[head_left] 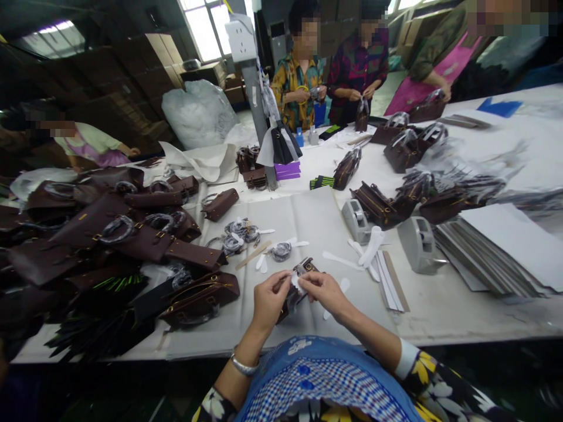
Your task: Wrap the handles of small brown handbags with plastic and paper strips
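Observation:
Just in front of me on the grey sheet [352,316] is a small dark brown handbag [285,310], partly hidden by my hands. My left hand [269,300] is closed, thumb and fingers pinching a small white piece of wrapping [295,281] over the bag's top. From the other side my right hand [326,293] pinches the same piece. Whether it is paper or plastic I cannot tell. Beyond the bag lie a coiled, plastic-wrapped strap [281,252], more wrapped straps [240,234] and white paper strips [343,259].
Brown handbags [118,228] are heaped on the left. Two grey tape dispensers [357,220] and a stack of boards [497,252] stand to the right. A post with a socket box [240,38] rises mid-table. Several co-workers stand around the table's far side.

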`<state>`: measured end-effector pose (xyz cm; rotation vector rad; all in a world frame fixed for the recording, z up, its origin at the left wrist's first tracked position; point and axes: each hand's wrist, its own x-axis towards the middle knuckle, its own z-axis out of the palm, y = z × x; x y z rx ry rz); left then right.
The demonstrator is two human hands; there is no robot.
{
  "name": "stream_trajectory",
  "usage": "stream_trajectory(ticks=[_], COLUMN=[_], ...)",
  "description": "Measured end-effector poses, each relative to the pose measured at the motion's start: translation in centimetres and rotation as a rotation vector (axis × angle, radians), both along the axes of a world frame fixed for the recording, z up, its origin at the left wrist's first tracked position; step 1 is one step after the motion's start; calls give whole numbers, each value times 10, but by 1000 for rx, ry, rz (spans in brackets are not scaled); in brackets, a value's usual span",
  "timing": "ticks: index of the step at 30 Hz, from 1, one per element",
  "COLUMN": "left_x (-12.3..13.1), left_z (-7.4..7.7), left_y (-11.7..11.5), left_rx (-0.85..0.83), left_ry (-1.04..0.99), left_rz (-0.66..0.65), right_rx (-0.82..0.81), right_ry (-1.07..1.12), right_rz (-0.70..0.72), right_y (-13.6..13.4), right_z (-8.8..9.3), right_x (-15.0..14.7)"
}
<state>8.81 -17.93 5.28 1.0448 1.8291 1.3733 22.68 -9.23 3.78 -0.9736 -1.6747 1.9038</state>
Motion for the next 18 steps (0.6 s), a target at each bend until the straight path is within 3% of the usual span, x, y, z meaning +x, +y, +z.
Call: stream_trajectory(ticks=[3,7,12,16,18], left_x=[-1,-5,-7,-8,-9], left_z=[3,5,9,9,9], left_y=[-3,-2,2,1,2], left_rx=[7,-53,-97,-86,-60], left_ry=[101,-26,-135,-117,-111], left_rz=[-57,-23,3,8,42], right_rx=[-21,128,660,1212,1392], right_ry=[72,51,32,85,73], right_rz=[-23,-41,-160,-43,18], right_y=[-1,-5,-4,8,13], right_z=[-2,-3,-5,-5,-8], right_x=[-2,-4,-5,-6,-5])
